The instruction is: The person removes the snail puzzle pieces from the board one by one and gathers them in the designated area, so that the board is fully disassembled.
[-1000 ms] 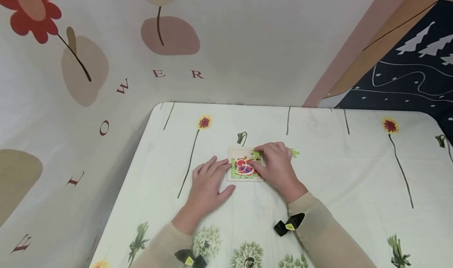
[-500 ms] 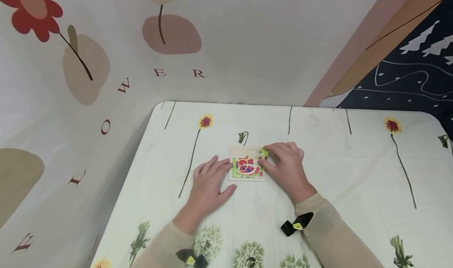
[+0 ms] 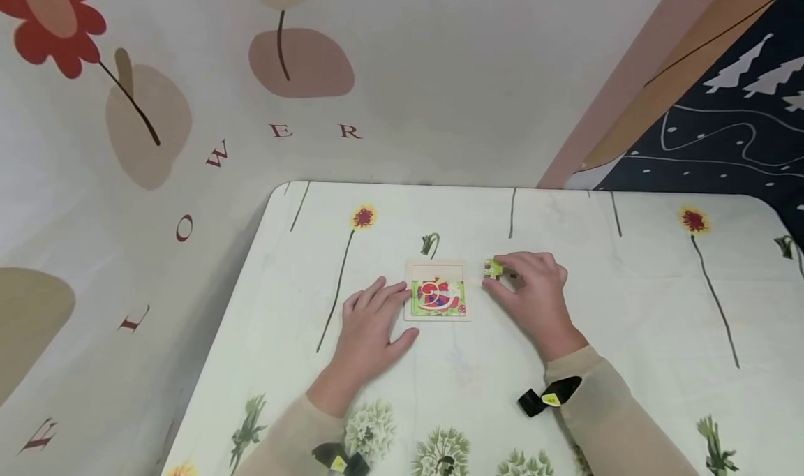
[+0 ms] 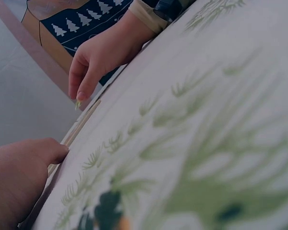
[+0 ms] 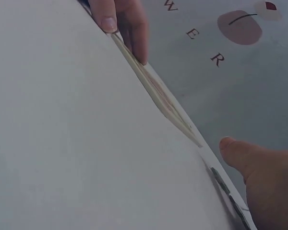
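A small square wooden jigsaw puzzle board (image 3: 437, 271) lies flat on the table in the head view. Red, blue and green puzzle pieces (image 3: 438, 299) fill its lower part; bare wood shows along the top strip. My left hand (image 3: 372, 322) rests at the board's left edge, fingers straight, fingertips touching the rim. To the right of the board, my right hand (image 3: 534, 291) pinches a green puzzle piece (image 3: 493, 269) between thumb and fingers. In the left wrist view a sliver of that piece (image 4: 78, 103) shows below the right hand's fingertips. Part of another small piece (image 3: 515, 278) shows beneath the right hand.
A white cloth (image 3: 628, 308) printed with flowers covers the table. Behind it hangs a pale wall covering (image 3: 452, 113) with letters and plant shapes. A dark fabric (image 3: 722, 141) with white trees is at the far right.
My right hand has moved right, off the board, taking the green puzzle piece from the upper right corner with it. My left hand has stayed at the left edge.
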Motion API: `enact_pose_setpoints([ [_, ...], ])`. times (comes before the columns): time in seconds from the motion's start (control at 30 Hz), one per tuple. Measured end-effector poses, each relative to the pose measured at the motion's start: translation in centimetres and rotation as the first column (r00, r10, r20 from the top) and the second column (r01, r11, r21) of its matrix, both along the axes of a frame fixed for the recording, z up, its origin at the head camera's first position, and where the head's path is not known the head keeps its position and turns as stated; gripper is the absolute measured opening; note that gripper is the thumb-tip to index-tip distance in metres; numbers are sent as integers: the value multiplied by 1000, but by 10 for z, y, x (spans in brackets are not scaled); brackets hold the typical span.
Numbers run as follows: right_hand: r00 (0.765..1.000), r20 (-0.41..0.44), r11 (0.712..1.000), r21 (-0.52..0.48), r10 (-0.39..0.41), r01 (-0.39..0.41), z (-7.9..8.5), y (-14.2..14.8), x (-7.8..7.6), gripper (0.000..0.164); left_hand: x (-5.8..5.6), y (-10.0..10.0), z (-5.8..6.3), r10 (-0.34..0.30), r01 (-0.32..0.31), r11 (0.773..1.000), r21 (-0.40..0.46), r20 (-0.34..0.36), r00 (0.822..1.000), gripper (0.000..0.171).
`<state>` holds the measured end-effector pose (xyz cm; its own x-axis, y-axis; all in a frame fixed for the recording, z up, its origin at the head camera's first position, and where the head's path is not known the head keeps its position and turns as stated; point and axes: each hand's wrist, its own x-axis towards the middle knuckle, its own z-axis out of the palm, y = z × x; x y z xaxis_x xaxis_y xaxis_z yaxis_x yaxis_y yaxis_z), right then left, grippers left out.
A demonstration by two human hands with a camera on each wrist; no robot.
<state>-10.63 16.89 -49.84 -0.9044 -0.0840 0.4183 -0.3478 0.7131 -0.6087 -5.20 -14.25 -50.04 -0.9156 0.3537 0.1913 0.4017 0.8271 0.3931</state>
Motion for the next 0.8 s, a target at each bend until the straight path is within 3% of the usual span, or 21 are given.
enact_pose_setpoints([
  [0.4,996,-55,997,-23,-70,69,0,32,2,42,1,-2,2,4,-4,1000,0,-6,1000,58],
  [0.8,991,4,991,8,-134,134,1,55,8,41,1,0,0,0,0,1000,9,-11,1000,59],
])
